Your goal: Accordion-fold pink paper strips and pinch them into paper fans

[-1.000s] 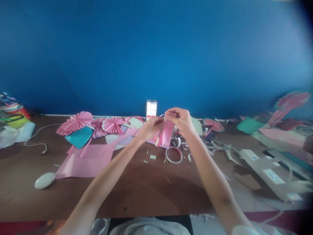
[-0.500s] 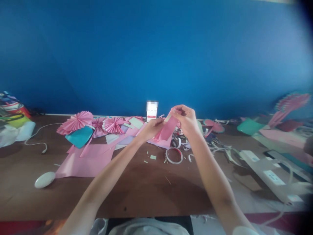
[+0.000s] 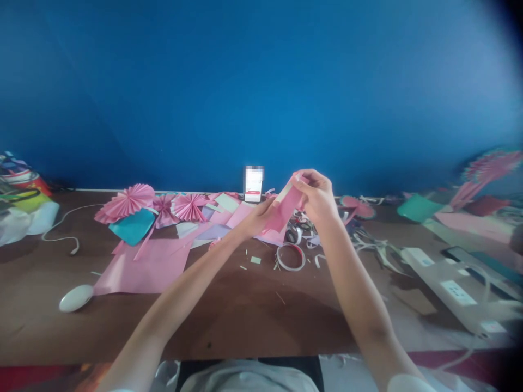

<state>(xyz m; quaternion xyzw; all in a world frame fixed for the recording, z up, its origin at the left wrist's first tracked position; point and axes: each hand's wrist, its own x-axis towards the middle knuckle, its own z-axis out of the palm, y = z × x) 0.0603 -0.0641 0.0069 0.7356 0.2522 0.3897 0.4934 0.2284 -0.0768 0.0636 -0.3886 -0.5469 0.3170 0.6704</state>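
Between my two hands, above the back of the table, is a folded piece of pink paper [image 3: 285,211] with a pale strip along its upper left edge. My left hand [image 3: 261,216] grips the paper's lower left side, its fingers partly behind it. The fingers of my right hand [image 3: 316,190] pinch the top corner by the end of the pale strip. A roll of tape [image 3: 291,257] lies on the table below the paper. Small paper scraps [image 3: 255,260] are scattered left of the roll.
Pink pleated paper fans [image 3: 129,200] and a teal paper piece [image 3: 133,226] lie at the left, above a large pink sheet [image 3: 147,264]. A white mouse [image 3: 76,298] sits near it. A lit phone [image 3: 254,184] stands against the blue wall. Power strips [image 3: 457,294] lie at the right.
My right hand has moved slightly up and right along with the paper's top corner. The pale strip on the paper's edge now shows more fully.
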